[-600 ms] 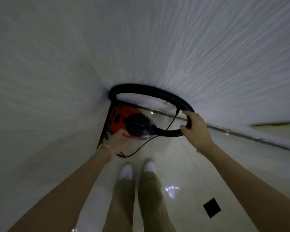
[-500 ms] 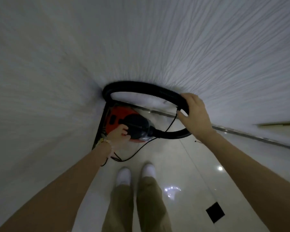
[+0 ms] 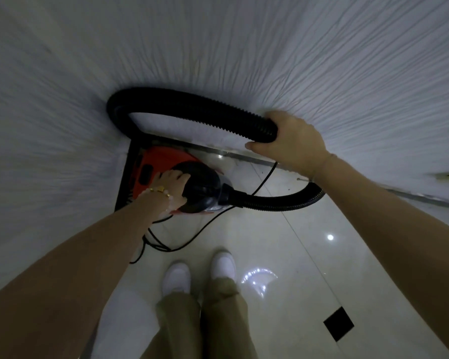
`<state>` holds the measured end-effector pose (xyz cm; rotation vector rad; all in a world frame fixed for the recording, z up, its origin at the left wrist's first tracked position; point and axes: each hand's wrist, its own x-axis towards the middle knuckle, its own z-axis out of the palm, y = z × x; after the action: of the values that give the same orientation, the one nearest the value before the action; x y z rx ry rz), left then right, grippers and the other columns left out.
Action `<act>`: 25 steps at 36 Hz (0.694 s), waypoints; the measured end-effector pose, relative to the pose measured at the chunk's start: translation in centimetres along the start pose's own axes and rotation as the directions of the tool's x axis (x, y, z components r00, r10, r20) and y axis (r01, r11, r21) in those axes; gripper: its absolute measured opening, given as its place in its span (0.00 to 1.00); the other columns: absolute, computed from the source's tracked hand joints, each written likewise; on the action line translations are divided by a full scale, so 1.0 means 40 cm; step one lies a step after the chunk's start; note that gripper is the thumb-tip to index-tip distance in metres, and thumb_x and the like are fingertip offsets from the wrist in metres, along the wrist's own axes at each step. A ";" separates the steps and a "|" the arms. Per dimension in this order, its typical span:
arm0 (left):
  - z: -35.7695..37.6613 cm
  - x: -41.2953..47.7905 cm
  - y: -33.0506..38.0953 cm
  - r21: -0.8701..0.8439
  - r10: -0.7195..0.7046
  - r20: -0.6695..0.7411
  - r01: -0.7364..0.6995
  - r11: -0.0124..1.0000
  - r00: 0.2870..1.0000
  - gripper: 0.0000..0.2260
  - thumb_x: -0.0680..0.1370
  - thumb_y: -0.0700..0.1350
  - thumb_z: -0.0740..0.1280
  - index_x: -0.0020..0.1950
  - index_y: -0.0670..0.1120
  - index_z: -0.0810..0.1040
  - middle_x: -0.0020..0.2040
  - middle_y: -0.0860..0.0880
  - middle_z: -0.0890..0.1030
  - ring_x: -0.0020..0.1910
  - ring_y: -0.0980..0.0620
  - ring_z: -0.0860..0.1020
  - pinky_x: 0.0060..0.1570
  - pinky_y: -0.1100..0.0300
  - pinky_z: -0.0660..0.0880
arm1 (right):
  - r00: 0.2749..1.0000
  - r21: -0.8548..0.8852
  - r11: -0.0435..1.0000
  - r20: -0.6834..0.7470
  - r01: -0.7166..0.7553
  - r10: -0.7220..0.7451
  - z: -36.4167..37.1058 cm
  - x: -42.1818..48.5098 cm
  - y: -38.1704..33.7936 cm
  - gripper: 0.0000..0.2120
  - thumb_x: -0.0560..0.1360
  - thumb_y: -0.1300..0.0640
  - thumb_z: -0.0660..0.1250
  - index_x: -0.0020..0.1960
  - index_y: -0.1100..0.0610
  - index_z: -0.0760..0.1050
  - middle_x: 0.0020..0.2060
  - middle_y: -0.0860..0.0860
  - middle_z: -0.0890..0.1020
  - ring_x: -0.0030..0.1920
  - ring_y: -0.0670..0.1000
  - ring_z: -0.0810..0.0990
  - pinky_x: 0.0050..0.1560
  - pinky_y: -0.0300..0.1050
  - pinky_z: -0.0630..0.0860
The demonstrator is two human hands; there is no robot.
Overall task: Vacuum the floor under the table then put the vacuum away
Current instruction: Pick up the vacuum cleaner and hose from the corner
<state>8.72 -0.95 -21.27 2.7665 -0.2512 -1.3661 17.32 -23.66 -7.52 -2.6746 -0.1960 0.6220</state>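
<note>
The task appeared to be in its closing stage: the canister vacuum cleaner [image 3: 176,182] sat in the floor corner where two white textured walls [image 3: 322,60] met, which suggested the put-away step rather than active cleaning. Whether the floor under the desk had been vacuumed could not be confirmed, as no desk was in view. Stowing the hose and the loose cord remained, by this judgement.

The left hand [image 3: 173,187] rested on top of the vacuum body, fingers curled over its black dome; the red housing lay just beyond the fingertips. The right hand [image 3: 290,143] gripped the black corrugated hose [image 3: 192,110], fingers wrapped round it. From that hand the hose arched away toward the corner, and a lower run passed beneath the wrist back to the dome inlet.

The black power cord [image 3: 192,237] trailed loose on the glossy tiled floor [image 3: 283,242], below the left wrist and near the white shoes [image 3: 176,278].
</note>
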 end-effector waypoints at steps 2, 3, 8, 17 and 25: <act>0.007 0.020 -0.007 0.056 -0.013 -0.015 0.014 0.998 1.000 0.25 0.78 0.51 0.62 0.75 0.48 0.61 0.72 0.46 0.67 0.73 0.44 0.64 0.74 0.44 0.55 | 0.996 0.051 0.999 0.084 0.009 -0.013 0.002 0.014 -0.004 0.20 0.68 0.41 0.72 0.53 0.52 0.75 0.42 0.45 0.76 0.43 0.47 0.75 0.41 0.42 0.71; 0.007 0.025 -0.007 0.089 -0.017 -0.035 0.020 0.996 0.999 0.23 0.79 0.51 0.61 0.73 0.48 0.63 0.70 0.46 0.70 0.71 0.44 0.66 0.74 0.43 0.53 | 0.992 0.076 0.997 0.121 0.016 -0.025 0.006 0.019 -0.007 0.17 0.67 0.41 0.72 0.48 0.51 0.74 0.38 0.44 0.75 0.38 0.44 0.73 0.37 0.41 0.70; 0.004 0.023 -0.004 0.023 0.042 -0.015 -0.042 0.999 0.999 0.24 0.77 0.57 0.63 0.68 0.44 0.70 0.64 0.44 0.75 0.65 0.43 0.71 0.66 0.52 0.68 | 0.982 0.137 0.991 0.191 -0.012 -0.015 0.016 0.010 -0.015 0.12 0.68 0.47 0.73 0.35 0.50 0.71 0.30 0.44 0.75 0.31 0.42 0.74 0.32 0.39 0.70; 0.019 -0.114 0.044 -0.097 0.059 0.031 -0.056 0.994 0.998 0.29 0.75 0.62 0.65 0.68 0.44 0.72 0.65 0.44 0.76 0.65 0.44 0.73 0.62 0.53 0.72 | 0.986 0.123 0.979 0.062 -0.165 0.158 0.017 -0.175 -0.002 0.15 0.69 0.47 0.71 0.43 0.60 0.77 0.33 0.52 0.79 0.38 0.52 0.79 0.40 0.47 0.76; -0.052 -0.399 0.068 -0.222 0.062 0.067 -0.046 0.974 0.996 0.24 0.71 0.60 0.70 0.58 0.44 0.79 0.57 0.45 0.81 0.56 0.46 0.78 0.56 0.53 0.75 | 0.955 0.193 0.936 0.030 -0.294 0.294 -0.155 -0.446 -0.045 0.13 0.69 0.48 0.72 0.39 0.58 0.75 0.29 0.49 0.77 0.32 0.50 0.76 0.34 0.44 0.71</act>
<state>0.49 -1.06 -7.19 2.5147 -0.1645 -1.3918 4.12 -27.99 5.40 -2.5298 0.2601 0.6915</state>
